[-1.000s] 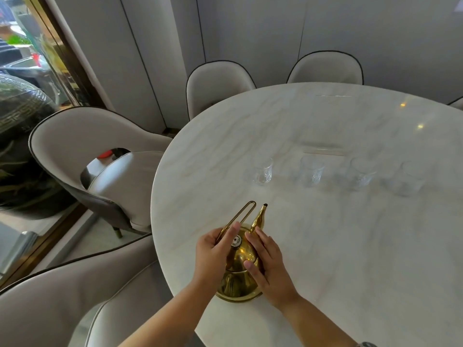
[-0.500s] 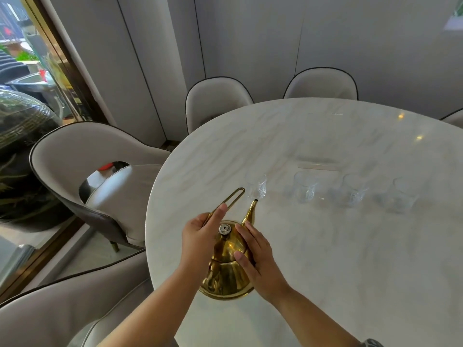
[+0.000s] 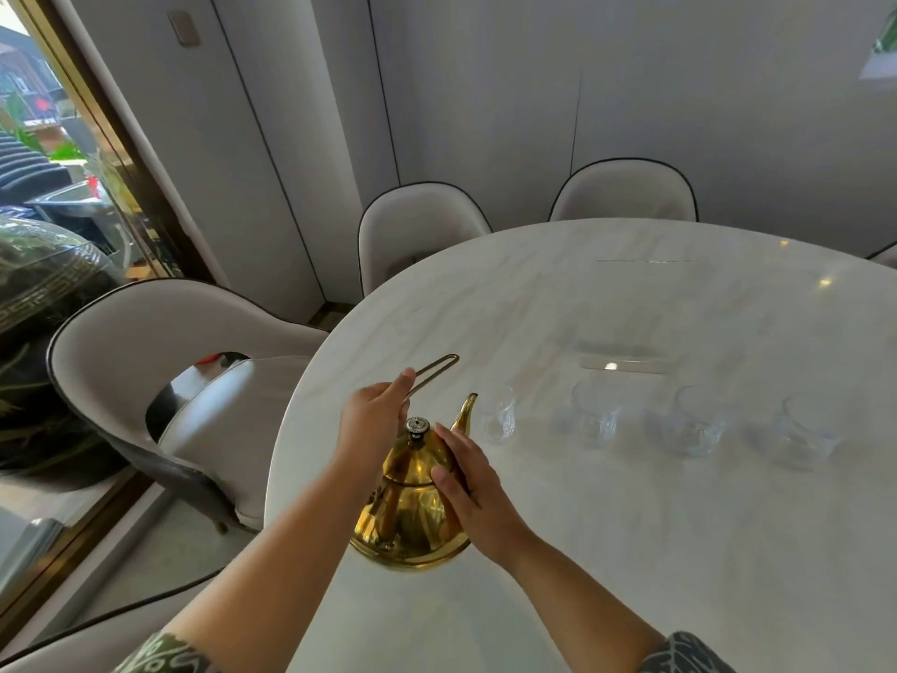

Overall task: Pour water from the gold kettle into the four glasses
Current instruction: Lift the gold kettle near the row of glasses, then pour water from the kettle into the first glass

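The gold kettle is near the front left edge of the white marble table, tilted, its spout toward the glasses. My left hand grips its thin wire handle. My right hand lies flat against the kettle's right side and lid. Several clear glasses stand in a row beyond the spout: the nearest glass just right of the spout tip, then a second glass, a third glass and the farthest glass. I see no water running.
Beige chairs ring the table: a chair at the left, a chair and a chair at the far side. A flat clear strip lies behind the glasses. A glass door is at the left.
The kettle has risen and moved toward the nearest glass, spout now beside it. Both hands stayed on it. My head view has tipped upward.
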The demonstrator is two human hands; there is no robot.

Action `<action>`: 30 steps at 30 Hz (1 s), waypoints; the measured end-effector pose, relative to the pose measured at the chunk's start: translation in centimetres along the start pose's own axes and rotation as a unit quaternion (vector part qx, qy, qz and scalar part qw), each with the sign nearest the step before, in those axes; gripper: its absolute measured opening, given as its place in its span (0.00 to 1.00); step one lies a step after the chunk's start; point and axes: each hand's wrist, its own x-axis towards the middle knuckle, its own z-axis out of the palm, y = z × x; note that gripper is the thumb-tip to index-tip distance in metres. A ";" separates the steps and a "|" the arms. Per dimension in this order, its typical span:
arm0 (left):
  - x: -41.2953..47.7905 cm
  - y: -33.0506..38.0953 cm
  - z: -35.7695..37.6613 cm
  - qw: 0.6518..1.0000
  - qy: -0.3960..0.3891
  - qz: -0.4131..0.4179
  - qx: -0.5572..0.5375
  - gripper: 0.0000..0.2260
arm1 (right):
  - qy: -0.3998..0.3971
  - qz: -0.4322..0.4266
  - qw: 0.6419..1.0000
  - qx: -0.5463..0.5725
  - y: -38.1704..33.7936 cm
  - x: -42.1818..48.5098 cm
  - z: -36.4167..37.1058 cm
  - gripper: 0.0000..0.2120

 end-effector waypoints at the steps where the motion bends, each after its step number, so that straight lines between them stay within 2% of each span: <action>1: 0.7 0.1 0.2 1.000 -0.001 -0.002 0.009 0.22 | 0.001 0.000 1.000 0.007 0.0 0.4 -0.1 0.28; 6: 3.5 0.7 1.0 0.999 -0.005 -0.013 0.040 0.22 | 0.012 0.002 0.999 0.031 -0.3 2.0 -0.3 0.19; 12: 5.4 1.9 2.1 0.996 -0.016 -0.016 0.088 0.22 | 0.035 0.035 0.996 0.078 -0.2 3.3 -0.1 0.18; 21: 6.9 3.2 3.5 0.989 -0.032 -0.032 0.137 0.22 | 0.050 0.065 0.989 0.123 0.0 4.2 0.0 0.24; 26: 7.3 3.9 4.2 0.985 -0.046 -0.036 0.165 0.20 | 0.035 0.074 0.984 0.158 -0.8 4.2 -0.4 0.18; 30: 7.5 4.4 4.6 0.981 -0.052 -0.056 0.179 0.19 | 0.038 0.078 0.981 0.174 -1.1 4.2 -0.5 0.17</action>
